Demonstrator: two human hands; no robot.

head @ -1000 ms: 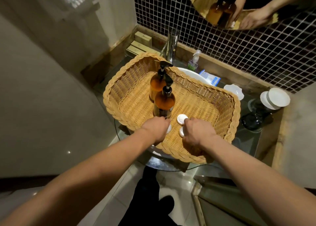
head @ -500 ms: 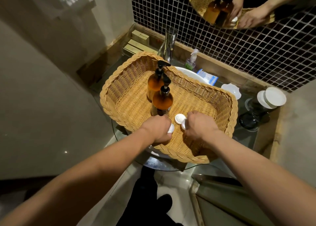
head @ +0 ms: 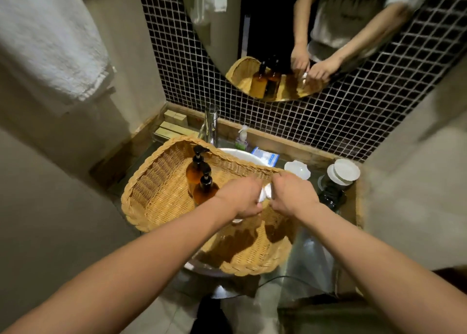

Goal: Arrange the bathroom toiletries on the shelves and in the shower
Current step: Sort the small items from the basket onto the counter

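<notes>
A wicker basket (head: 151, 194) rests over the white sink. Two amber pump bottles (head: 194, 172) (head: 206, 191) stand upright in its left half. My left hand (head: 240, 197) and my right hand (head: 290, 194) are held close together above the basket's middle, each closed around small white round containers (head: 265, 193) that show between the fingers. How many containers each hand holds is hidden by the fingers.
Behind the basket stand a chrome tap (head: 211, 124), a small spray bottle (head: 241, 138) and a blue-white packet (head: 265, 155). A white soap dish (head: 297, 169), white lids (head: 343, 172) and a dark glass jar (head: 331, 197) sit right. A towel (head: 50, 43) hangs upper left; a mirror (head: 227, 30) faces me.
Both hands closed on the small white containers on the basket floor and lifted them up and to the right. The view tilted up, showing more mirror.
</notes>
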